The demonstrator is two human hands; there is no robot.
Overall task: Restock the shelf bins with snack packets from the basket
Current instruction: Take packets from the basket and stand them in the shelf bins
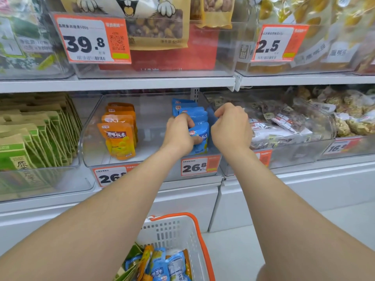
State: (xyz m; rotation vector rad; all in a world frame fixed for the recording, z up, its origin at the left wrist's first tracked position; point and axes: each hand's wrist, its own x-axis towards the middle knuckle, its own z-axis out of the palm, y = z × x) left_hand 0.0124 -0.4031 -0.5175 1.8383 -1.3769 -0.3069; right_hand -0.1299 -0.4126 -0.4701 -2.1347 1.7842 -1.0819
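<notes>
head view: looks forward and down at two shelf levels, with both forearms reaching in to the lower one.
middle bin [91, 138]: clear plastic, open at the top, with a low front wall that carries price tags [199, 166].
blue packets [199, 116]: a row standing upright, front to back, close against the middle bin's right wall.
left hand [178, 134]: clamped on the front blue packet, fingers curled over its top edge and thumb pressed on its face.
right hand [231, 128]: knuckles up, fingers curled in at the right edge of the blue row, just beside the bin's right wall. I cannot tell whether it grips a packet or only touches one.
hands together: near each other, not touching, with the blue row between them.
orange packets [119, 130]: a second upright row nearer the bin's left wall, well apart from the blue row.
open room: bare bin floor between the two rows, and a narrower strip left of the orange row.
upper shelf edge [121, 84]: a white lip that runs across just above the bin's open top, over both hands.
basket [172, 230]: white with an orange rim, low between the forearms, holding blue and orange packets and the corner of a green box.
green boxes [30, 138]: packed tight in the bin to the left.
right bin [304, 153]: clear, heaped with loose packs, its left wall just beside the right hand.
floor [233, 250]: pale and bare to the right of the basket.
</notes>
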